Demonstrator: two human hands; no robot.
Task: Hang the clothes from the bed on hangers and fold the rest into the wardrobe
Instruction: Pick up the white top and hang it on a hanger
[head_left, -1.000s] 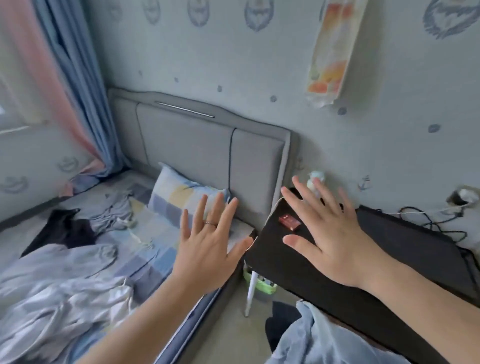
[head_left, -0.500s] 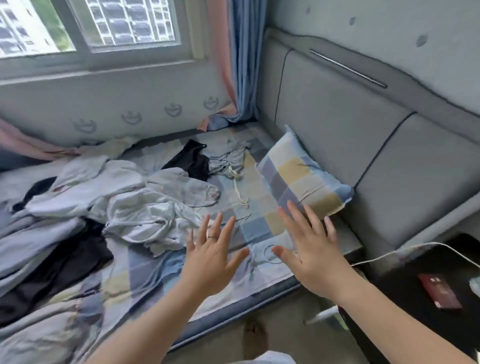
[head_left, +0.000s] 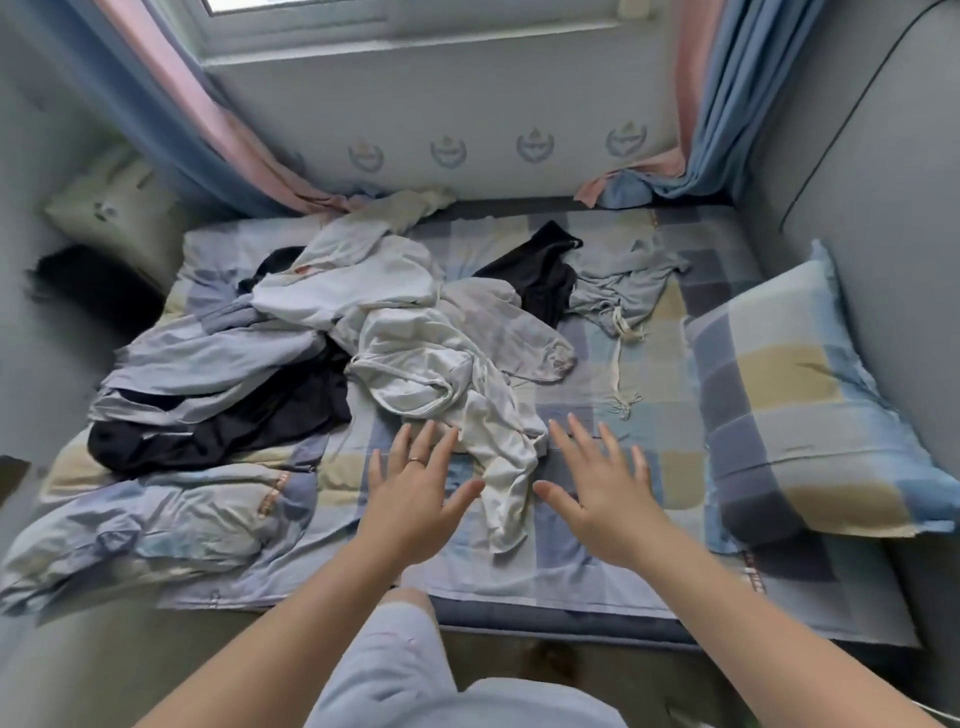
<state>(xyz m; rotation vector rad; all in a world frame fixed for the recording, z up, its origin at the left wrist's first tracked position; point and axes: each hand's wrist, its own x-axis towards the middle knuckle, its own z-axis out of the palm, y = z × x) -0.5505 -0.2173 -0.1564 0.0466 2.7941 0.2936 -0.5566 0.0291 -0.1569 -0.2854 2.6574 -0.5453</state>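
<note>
Both flat hands (head_left: 415, 499) (head_left: 608, 499) above crumpled, seemingly cotton clothes (head_left: 415, 353).

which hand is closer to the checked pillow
Right. The right hand is spread over the sheet just left of the checked pillow; the left hand is farther left, beyond the white garment.

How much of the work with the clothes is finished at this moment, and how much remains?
Done: nothing visibly; the clothes lie in a loose heap on the bed. In hand: nothing; the left hand and right hand hover open, fingers spread, near the white garment. Left: everything, including the black garment and the grey drawstring piece. No hanger or wardrobe is in view.
</note>
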